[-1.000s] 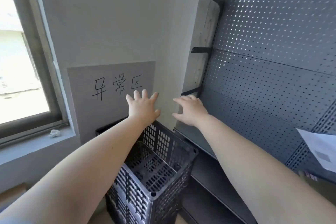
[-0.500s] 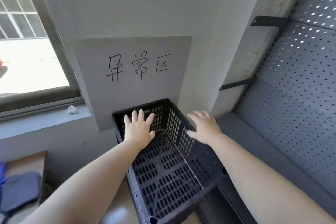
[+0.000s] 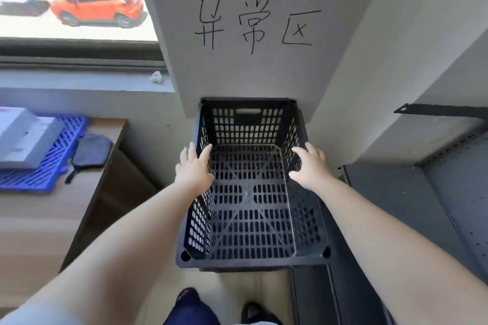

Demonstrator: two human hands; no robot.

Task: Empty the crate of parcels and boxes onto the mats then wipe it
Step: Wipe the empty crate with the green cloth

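The black crate (image 3: 250,187) sits empty on the floor between my hands. My left hand (image 3: 194,166) rests on its left wall, my right hand (image 3: 310,166) on its right wall, fingers spread, not gripping. Left of them, a blue mat (image 3: 39,166) lies on the table (image 3: 39,232).

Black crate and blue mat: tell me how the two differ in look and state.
The black crate is a deep, tall-walled basket standing on the floor; the blue mat is a flat slatted panel lying on the wooden table. The crate holds nothing, while the mat carries a white box. The left hand and right hand rest on the crate's side walls; neither touches the mat. Both are perforated plastic.
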